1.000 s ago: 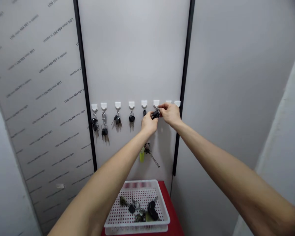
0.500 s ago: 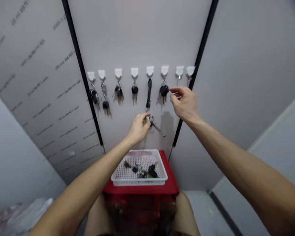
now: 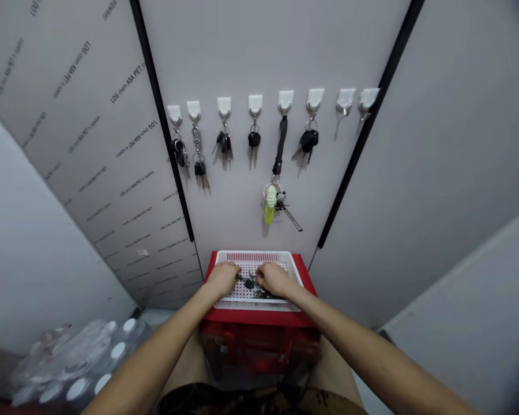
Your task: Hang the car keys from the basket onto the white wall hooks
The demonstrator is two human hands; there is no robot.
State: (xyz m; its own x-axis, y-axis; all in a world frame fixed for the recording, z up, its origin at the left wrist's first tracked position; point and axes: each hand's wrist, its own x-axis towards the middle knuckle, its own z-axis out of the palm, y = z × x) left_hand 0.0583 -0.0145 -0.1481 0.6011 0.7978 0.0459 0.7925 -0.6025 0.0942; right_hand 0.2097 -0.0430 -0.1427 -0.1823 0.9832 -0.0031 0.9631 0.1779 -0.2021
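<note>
Both my hands are down in a white plastic basket [image 3: 259,307]. My left hand [image 3: 224,279] is closed at the left end of a bunch of keys [image 3: 249,283]. From the right, my right hand [image 3: 275,279] pinches at the same bunch, its fingertips partly hidden. A black-headed key shows between the two hands. Other dark keys [image 3: 262,294] lie beneath my right hand, mostly covered. On the wall above, a set with black key heads [image 3: 308,140] hangs from the sixth white hook [image 3: 315,98].
More key sets [image 3: 254,139] hang along the row. One has a black strap [image 3: 279,144] and a yellow-green charm [image 3: 270,210]. Two bare hooks [image 3: 345,99] are at the right. The basket stands on a red-covered stool [image 3: 259,317]. Wrapped bottles [image 3: 78,386] are on the floor at left.
My hands have let go of the black-headed keys, now hanging on the sixth hook. My left hand passed the yellow-green charm, and both hands came down into the basket. The view tilted down.
</note>
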